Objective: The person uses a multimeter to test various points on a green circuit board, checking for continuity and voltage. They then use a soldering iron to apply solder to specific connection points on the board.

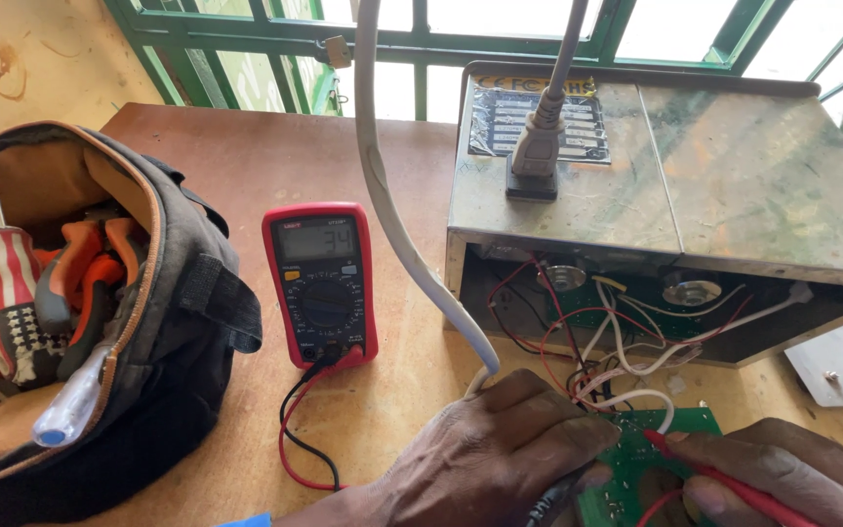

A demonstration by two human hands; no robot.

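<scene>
Left hand: the left hand [500, 449] lies knuckles up at the bench's near edge, fingers pressed together around a dark probe [550, 503] whose tip meets the green circuit board [636, 468].
Right hand: the right hand [782, 473], at the near right corner, pinches a red probe [714, 473] that slants onto the same board.
Tool bag: an open bag [148, 322] fills the bench's left edge, with a striped screwdriver [2, 263] standing in it.
Multimeter: a red multimeter [321, 283] lies mid-bench, its red and black leads [295, 429] curling to the near edge.
Metal box: an open metal case [656, 195] occupies the far right, its wires [617, 361] spilling towards the board.
Open room: bare wood [275, 156] shows behind the meter.
</scene>
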